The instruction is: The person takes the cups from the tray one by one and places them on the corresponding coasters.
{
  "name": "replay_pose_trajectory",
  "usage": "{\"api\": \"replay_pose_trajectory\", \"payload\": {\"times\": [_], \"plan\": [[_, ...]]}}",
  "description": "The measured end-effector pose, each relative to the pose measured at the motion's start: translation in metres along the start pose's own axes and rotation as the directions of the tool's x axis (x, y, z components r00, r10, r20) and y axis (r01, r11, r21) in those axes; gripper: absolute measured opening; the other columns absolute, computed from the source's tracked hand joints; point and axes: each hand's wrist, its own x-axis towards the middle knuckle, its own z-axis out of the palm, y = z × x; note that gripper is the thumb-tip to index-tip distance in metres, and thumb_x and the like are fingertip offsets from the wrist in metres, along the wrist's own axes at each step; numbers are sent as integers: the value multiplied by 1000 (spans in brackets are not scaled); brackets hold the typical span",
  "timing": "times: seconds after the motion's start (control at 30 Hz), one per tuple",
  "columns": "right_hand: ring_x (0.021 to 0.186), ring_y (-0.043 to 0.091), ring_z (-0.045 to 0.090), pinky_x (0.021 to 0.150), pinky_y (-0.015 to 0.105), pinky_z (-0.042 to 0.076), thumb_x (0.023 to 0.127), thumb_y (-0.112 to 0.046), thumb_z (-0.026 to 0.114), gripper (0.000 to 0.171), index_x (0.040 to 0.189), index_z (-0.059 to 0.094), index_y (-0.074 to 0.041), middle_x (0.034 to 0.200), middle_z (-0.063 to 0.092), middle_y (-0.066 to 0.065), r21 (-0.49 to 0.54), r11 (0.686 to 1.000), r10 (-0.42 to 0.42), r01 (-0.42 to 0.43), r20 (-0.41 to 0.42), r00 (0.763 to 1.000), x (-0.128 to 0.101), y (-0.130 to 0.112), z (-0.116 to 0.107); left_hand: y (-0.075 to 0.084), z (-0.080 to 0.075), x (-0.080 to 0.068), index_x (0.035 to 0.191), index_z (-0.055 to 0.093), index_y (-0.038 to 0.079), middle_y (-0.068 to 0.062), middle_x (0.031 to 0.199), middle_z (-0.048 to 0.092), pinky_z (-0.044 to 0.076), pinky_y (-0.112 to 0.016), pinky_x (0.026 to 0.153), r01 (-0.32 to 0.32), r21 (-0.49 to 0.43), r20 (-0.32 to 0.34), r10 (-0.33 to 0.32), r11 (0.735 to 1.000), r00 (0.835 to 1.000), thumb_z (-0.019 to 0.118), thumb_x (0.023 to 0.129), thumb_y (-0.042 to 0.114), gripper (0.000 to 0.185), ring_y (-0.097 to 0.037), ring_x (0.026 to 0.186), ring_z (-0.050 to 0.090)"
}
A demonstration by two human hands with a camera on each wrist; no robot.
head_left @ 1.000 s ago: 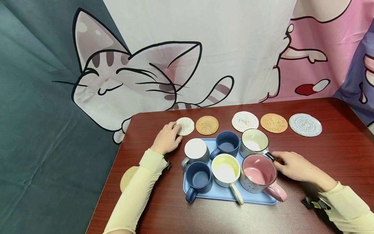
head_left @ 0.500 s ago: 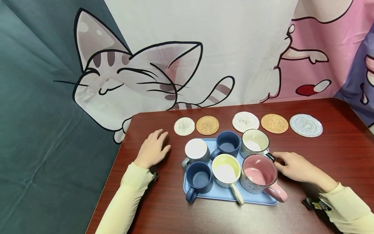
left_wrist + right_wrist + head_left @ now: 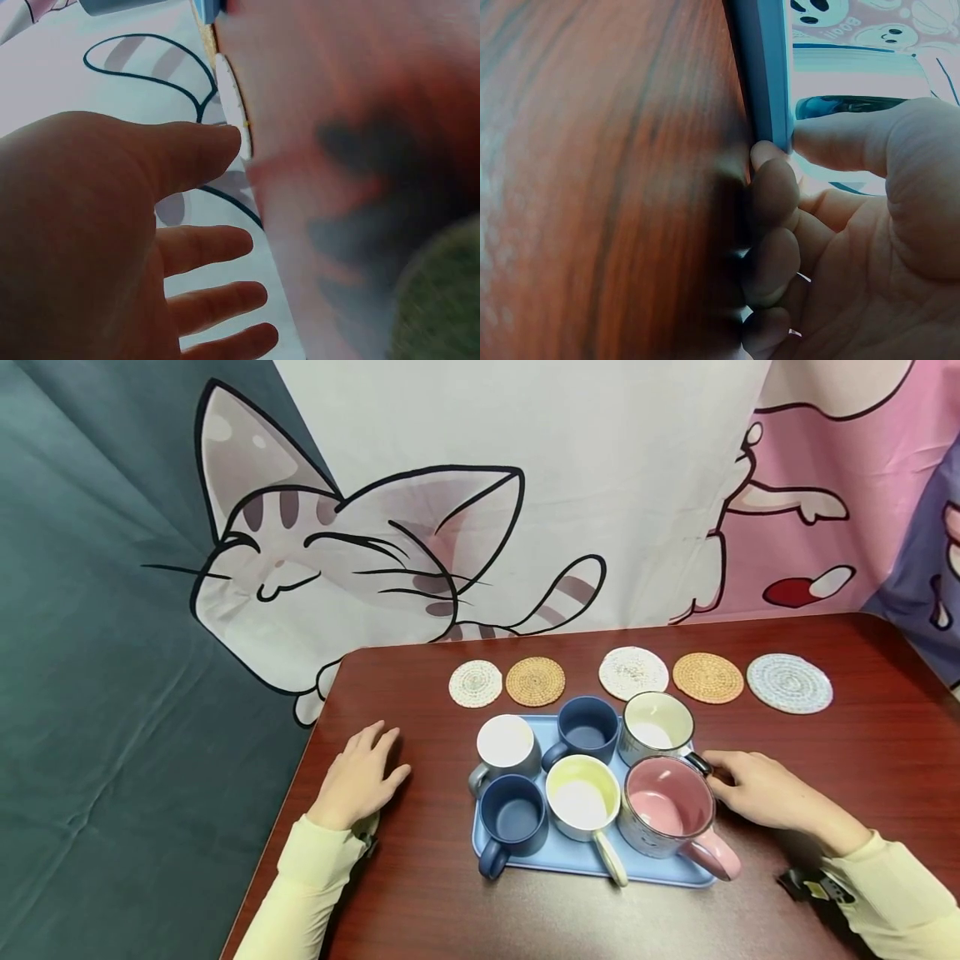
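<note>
A blue tray (image 3: 570, 858) in the middle of the dark red table (image 3: 420, 893) holds several mugs, among them a pink one (image 3: 667, 806) at the front right and a navy one (image 3: 512, 814) at the front left. My right hand (image 3: 750, 785) grips the tray's right edge; in the right wrist view its thumb (image 3: 840, 139) lies over the rim (image 3: 769, 67) and its fingers (image 3: 772, 225) curl against the edge. Left of the tray, my left hand (image 3: 363, 768) rests flat on the table with straight, spread fingers (image 3: 202, 247) and holds nothing.
Several round woven coasters line the back of the table, from a white one (image 3: 476, 683) and a tan one (image 3: 535, 681) to a pale blue one (image 3: 789, 682). A cartoon cat cloth (image 3: 337, 560) hangs behind. The table's left edge runs close to my left wrist.
My left hand has let go of the white coaster at the back and drawn back toward me and left, along the table. The right hand has stayed on the tray's edge.
</note>
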Motion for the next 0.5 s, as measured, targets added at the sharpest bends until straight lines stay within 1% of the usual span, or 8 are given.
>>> {"api": "replay_pose_trajectory", "payload": {"times": [0.2,0.37,0.5], "plan": [[62,1,38,60,24,31,93,-11,68,24,80,54,-26,64,38,-13,2,1000,2,-2,7,1000,0,-1,0,-7,1,-22,148,53,7,-23,157,45,49,-68,97,22,19,-3,-22,1000,1000,68,97,39,62,-46,141,45],[62,1,38,61,25,32,93,-12,68,23,81,55,-26,64,38,-13,-1,1000,1,-1,7,1000,0,-1,0,-10,1,-40,147,54,6,-24,156,45,50,-68,95,49,22,21,-50,999,999,70,96,39,63,-48,141,45],[63,1,39,61,25,32,93,-12,68,22,82,56,-27,64,39,-13,1,1000,3,-3,8,1000,0,-1,0,-12,1,-52,148,53,7,-23,158,44,50,-70,94,88,11,55,-89,996,995,69,96,40,64,-48,142,43]]}}
